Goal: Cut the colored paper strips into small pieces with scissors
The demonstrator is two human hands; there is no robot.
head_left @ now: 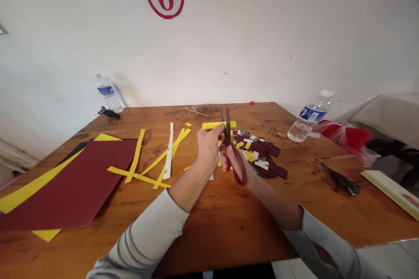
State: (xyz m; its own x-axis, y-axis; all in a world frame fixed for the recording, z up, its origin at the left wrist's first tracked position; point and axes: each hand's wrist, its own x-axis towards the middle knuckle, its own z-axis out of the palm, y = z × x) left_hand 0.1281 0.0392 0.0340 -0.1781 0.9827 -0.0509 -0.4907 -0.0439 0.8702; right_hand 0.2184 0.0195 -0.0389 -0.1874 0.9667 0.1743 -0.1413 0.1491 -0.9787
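Observation:
My left hand (209, 144) pinches a yellow paper strip (211, 125) near the middle of the table. My right hand (231, 157) is closed round the red handles of a pair of scissors (228, 128). The scissors point away from me, their blades slightly apart around the strip, part of which shows to their right. Beneath and to the right of my hands lies a pile of small cut pieces (268, 150) in maroon, yellow, white and grey. Several long yellow strips (165, 152) and a white strip (169, 152) lie to the left.
Maroon sheets (75, 183) over yellow and black ones cover the left side. Bottles stand at the left (109, 93) and right (309, 115). Black pliers (342, 181), a white box (393, 192) and a red bundle in plastic (350, 137) are at the right. Thin wires (199, 111) lie near the wall.

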